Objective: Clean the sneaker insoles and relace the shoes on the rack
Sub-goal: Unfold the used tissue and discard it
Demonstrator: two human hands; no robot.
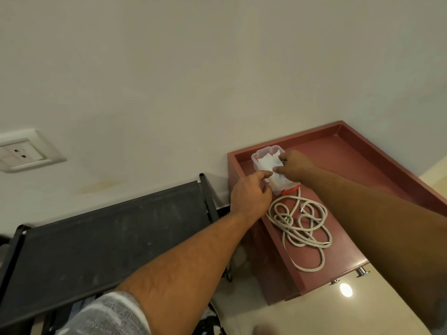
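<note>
A clear plastic wipe box (262, 153) with an orange lid lies on the reddish cabinet top (362, 170), holding white wipes (267, 163). My right hand (294, 166) pinches a white wipe at the box's mouth. Beside the box, my left hand (251, 195) has its fingers curled and its thumb touching the wipe's lower edge. A tangle of off-white shoelaces (302, 226) lies on the cabinet just in front of the box. The black shoe rack (108, 238) stands to the left, its top shelf bare. No sneaker or insole shows clearly.
The cabinet top has a raised rim (285, 140) against the cream wall. A wall socket (21, 153) sits at the far left. Chrome drawer knobs (361, 272) stick out at the cabinet's front. Dark items lie under the rack near the bottom edge.
</note>
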